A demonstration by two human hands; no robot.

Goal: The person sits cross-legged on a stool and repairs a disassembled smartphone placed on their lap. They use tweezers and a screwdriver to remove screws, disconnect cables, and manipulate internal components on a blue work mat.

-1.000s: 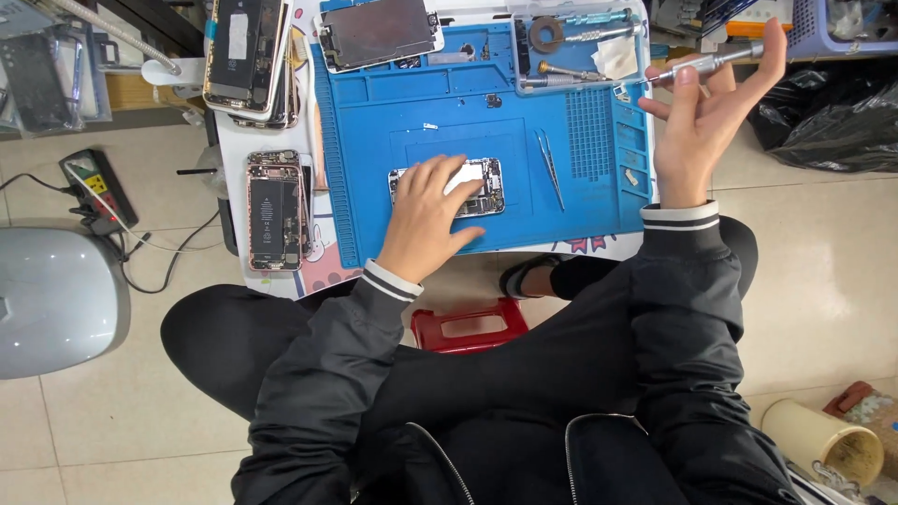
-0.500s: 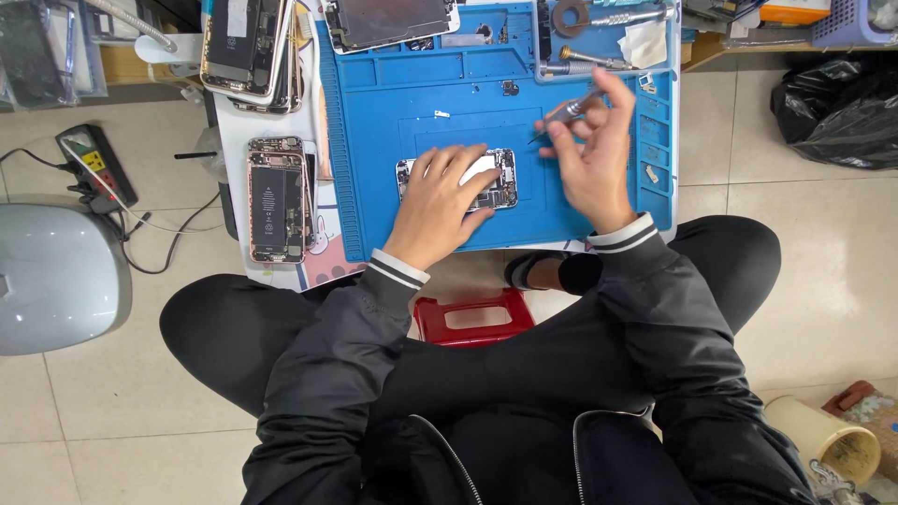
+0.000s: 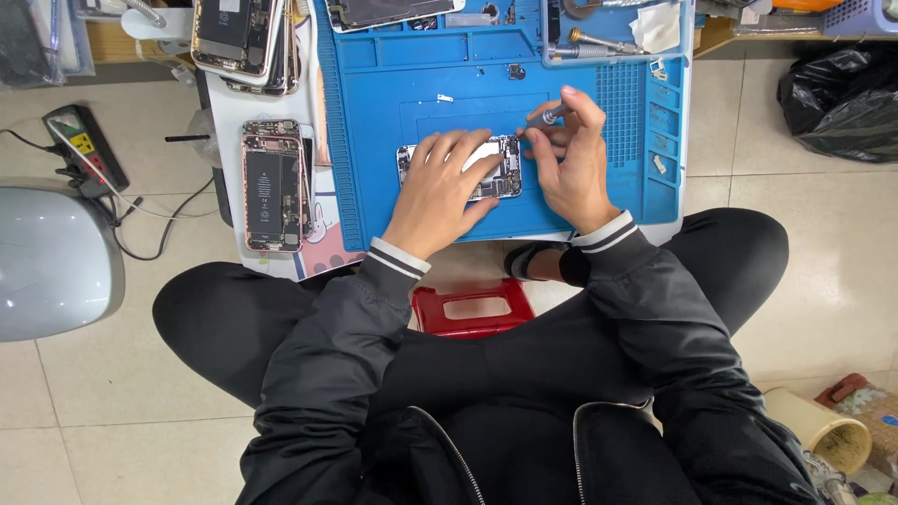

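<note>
An opened phone body [image 3: 500, 168] lies flat on the blue work mat [image 3: 449, 84]. My left hand [image 3: 440, 187] rests palm down across it, fingers spread, holding it still. My right hand [image 3: 571, 164] is beside the phone's right end and grips a small grey screwdriver [image 3: 547, 116], its tip angled down toward the phone's right edge. Most of the phone's inside is covered by my left hand.
Another opened phone [image 3: 271, 187] lies left of the mat, with more phone shells [image 3: 238, 33] stacked behind it. Tools lie in a tray [image 3: 608, 37] at the mat's far right. A red stool [image 3: 472, 309], power strip [image 3: 84, 150], black bag [image 3: 842, 93] and grey case [image 3: 47, 262] are on the floor.
My right hand came down from raised at the right with the screwdriver and now sits at the phone's right end. My left hand stayed on the phone.
</note>
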